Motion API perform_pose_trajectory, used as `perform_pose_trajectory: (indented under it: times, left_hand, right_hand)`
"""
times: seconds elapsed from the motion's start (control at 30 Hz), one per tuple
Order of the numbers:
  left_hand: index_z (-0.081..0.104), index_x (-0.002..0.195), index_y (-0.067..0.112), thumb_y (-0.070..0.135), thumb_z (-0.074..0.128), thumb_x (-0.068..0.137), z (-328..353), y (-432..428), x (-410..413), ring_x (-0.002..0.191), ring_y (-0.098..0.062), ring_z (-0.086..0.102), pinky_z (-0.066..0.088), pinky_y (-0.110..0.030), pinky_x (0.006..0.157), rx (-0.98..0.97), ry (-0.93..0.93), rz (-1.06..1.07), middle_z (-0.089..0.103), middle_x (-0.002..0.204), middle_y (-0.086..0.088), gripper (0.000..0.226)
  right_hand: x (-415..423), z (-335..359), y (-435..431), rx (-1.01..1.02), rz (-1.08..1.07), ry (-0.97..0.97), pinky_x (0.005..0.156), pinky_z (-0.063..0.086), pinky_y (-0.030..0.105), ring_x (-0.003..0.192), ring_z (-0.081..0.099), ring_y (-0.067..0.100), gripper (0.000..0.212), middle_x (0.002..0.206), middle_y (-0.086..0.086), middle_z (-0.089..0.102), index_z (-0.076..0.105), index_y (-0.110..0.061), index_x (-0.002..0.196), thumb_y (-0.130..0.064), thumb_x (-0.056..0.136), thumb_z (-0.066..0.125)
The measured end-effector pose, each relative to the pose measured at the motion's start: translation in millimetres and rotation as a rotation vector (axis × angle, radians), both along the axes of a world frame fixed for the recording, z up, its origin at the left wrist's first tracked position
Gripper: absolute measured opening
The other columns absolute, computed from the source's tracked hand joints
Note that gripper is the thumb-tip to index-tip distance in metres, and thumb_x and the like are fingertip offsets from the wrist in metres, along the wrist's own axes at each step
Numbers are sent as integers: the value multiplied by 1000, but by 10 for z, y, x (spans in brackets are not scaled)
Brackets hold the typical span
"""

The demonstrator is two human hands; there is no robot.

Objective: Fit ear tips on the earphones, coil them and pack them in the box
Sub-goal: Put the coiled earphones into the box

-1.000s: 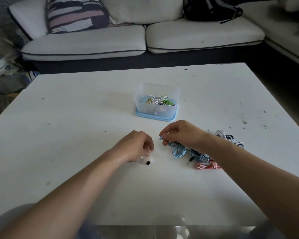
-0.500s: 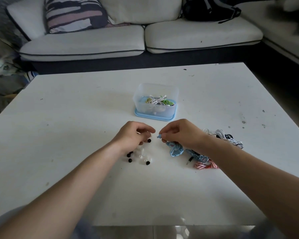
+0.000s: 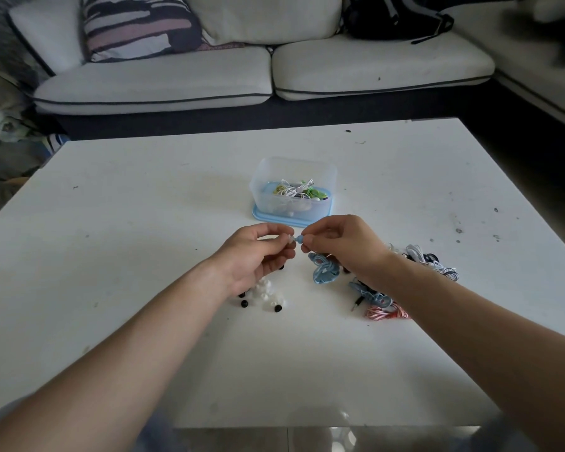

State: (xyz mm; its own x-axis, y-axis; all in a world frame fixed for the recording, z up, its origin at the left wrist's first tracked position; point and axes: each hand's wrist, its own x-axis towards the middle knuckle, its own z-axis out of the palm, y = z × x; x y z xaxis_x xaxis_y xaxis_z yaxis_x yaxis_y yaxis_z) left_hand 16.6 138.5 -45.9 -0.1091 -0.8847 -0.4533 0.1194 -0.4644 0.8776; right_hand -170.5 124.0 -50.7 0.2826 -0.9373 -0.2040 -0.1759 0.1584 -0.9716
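Big white counter (image 3: 144, 256) ahead of you, with the clear box (image 3: 259, 194) standing just past your hands and coiled earphones (image 3: 294, 190) already inside it. Your left hand (image 3: 258, 252) is up off the counter, thumb and fingers pinched on a small pale ear tip (image 3: 289, 239). Your right hand (image 3: 343, 246) is pinched on the blue earbud (image 3: 299, 238), nose aimed at the tip, and the two look to be just touching. The blue cable (image 3: 325, 272) drops from your right hand into a loose bunch on the counter. Under your left wrist, spare ear tips (image 3: 268, 295), white and black, lie scattered.

Watch it now: that tip looks soft, so push off-axis and it'll fold or seat crooked. Squeeze too hard and it could pop free and get lost among the spares. Drag from the cable might twist the bud mid-push.
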Motion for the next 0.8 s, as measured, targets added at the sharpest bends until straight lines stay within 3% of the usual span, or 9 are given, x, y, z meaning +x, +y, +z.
perform_pose_trajectory:
  times: [0.8]
  left_hand:
    - [70, 94, 6, -7, 62, 88, 20, -7, 23, 77, -18, 74, 58, -20, 67, -24, 43, 21, 75, 84, -12, 16]
  right_hand:
    - [-19, 26, -15, -39, 6, 25, 79, 55, 27, 75, 68, 12, 3, 84, 11, 77, 75, -12, 86, -15, 86, 76]
